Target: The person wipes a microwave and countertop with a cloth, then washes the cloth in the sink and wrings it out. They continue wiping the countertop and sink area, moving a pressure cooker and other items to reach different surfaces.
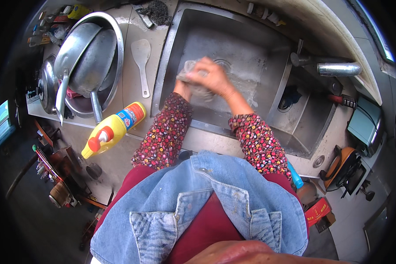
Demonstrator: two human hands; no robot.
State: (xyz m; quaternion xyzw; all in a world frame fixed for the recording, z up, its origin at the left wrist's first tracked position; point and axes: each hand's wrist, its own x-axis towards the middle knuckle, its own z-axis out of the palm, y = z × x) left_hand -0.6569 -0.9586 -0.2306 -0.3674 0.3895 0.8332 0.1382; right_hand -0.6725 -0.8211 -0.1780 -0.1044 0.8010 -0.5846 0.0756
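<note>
Both my hands are inside the steel sink (pixel 251 48), pressed together around a grey wet cloth (pixel 190 69). My right hand (pixel 212 75) lies on top, fingers curled over the cloth. My left hand (pixel 183 86) is mostly hidden beneath the cloth and the right hand; only its wrist shows. My sleeves are floral red. The drain sits just behind the hands.
A yellow detergent bottle with a red cap (pixel 113 129) lies on the counter at the left. A white rice paddle (pixel 141 61) lies beside the sink. Stacked steel pans and a basin (pixel 90 61) stand far left. The tap (pixel 334 68) juts in from the right.
</note>
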